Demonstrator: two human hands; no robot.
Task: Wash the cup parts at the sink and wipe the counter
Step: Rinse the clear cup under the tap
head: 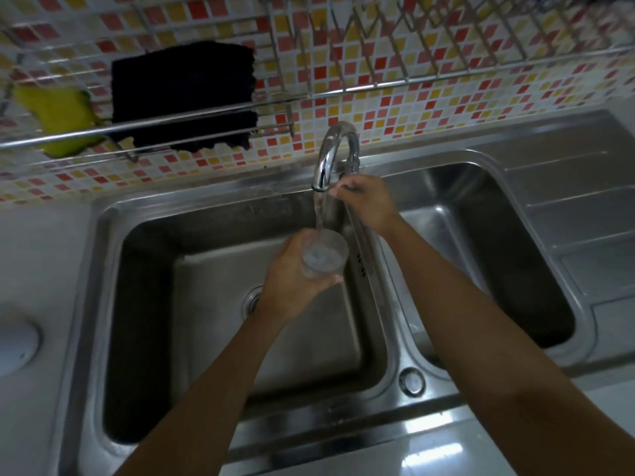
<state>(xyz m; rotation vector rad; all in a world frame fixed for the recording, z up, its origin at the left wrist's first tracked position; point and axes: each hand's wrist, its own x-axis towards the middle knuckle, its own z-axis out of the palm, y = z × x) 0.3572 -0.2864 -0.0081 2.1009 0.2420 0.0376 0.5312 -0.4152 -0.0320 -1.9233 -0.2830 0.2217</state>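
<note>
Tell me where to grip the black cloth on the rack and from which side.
Pinch the black cloth at its lower edge, which hangs free below the rack rail, coming from the front. Lift it up and off, since it is draped over the wires with the wall close behind.

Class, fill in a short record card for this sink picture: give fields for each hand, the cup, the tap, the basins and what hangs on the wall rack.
left hand: left hand grips the clear plastic cup over the left basin
right hand: right hand at the base of the curved chrome tap
tap: running, stream falling into the cup
cup: upright, mouth up, water inside
sink: double-basin stainless steel sink, drainboard on the right
rack: black cloth and yellow sponge on the wire wall rack
</note>
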